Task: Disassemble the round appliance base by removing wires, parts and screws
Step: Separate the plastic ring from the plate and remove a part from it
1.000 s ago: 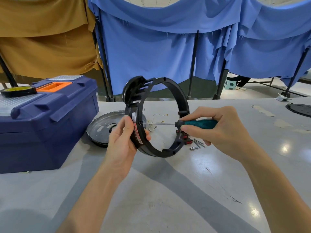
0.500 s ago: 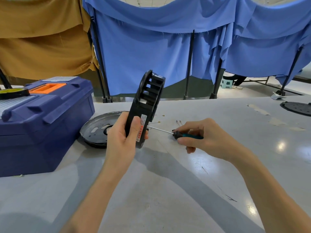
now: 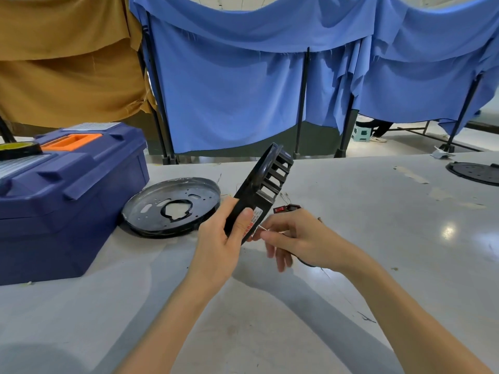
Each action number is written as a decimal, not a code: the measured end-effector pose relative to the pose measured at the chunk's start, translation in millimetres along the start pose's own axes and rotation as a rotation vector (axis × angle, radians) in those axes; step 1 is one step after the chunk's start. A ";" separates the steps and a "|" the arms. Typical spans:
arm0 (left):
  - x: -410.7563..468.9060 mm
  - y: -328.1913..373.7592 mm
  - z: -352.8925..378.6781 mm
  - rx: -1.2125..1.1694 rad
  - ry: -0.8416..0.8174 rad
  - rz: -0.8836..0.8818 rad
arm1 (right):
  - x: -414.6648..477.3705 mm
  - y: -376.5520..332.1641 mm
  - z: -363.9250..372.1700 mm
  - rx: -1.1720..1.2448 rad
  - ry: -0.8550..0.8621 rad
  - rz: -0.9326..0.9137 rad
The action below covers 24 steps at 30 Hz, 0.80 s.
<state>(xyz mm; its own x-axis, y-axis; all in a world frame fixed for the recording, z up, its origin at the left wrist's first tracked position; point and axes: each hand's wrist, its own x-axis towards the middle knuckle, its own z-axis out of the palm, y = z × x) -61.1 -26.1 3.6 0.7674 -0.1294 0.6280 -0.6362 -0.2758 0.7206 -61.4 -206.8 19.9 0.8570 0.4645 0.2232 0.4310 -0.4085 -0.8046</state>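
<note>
Base: black round appliance base (image 3: pixel 266 182) is up off the table (image 3: pixel 378 279), near centre of view. It's edge-on to you and tilted, top leaning to 1 o'clock, slotted ribs facing 3 o'clock. Red/white label (image 3: pixel 255 220) sits low on its rim.

L hand: your left hand (image 3: pixel 218 241) grips the base's lower end, thumb lying over the label, fingers wrapped round the back. Firm full-hand hold.

R hand: your right hand (image 3: pixel 299 238) is just at 3 o'clock of the base, touching or nearly touching the rim by the label. Thumb + forefinger pinch a thin metal shaft (image 3: pixel 259 227), tip pointing at the label area. Other fingers hang loose, pointing to 6. Handle end is hidden in the palm. A dark curved edge shows under the wrist, can't tell what it is.

Around:
- Red switch part (image 3: pixel 280 209) just behind the R hand's knuckles, at 3 o'clock of the base. On the table or attached, can't tell.
- Fine wire bits (image 3: pixel 283 196) on the table at 12 o'clock of the switch.
- Round metal plate (image 3: pixel 151 209) flat on the table at 9 o'clock of the base, just beside the L hand, odd-shaped hole in its middle.
- Blue toolbox (image 3: pixel 81 201) at 9 o'clock of the plate, orange latch on the lid, tape roll (image 3: pixel 19 152) on top.
- Black disc (image 3: pixel 472 172) far off at 2 o'clock, cut by the frame edge.
- Blue curtains (image 3: pixel 229 98) at 12, tan cloth (image 3: pixel 67 63) at 10.
</note>
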 end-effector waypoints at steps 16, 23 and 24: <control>1.3 -0.8 -3.4 -0.146 -0.014 -0.061 | 2.3 -6.0 19.5 -0.019 0.182 -0.151; 2.7 -0.1 -5.4 -0.175 -0.013 -0.076 | 3.6 -9.6 18.6 -0.115 0.143 -0.171; 3.1 0.1 -5.0 -0.177 -0.009 -0.077 | 3.5 -9.9 18.5 -0.112 0.138 -0.172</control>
<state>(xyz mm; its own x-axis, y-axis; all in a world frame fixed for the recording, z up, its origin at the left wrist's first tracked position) -59.2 -21.8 7.1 0.8147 -0.1231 0.5667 -0.5788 -0.1133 0.8075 -67.9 -186.6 18.5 0.7956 0.4264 0.4304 0.5957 -0.4208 -0.6842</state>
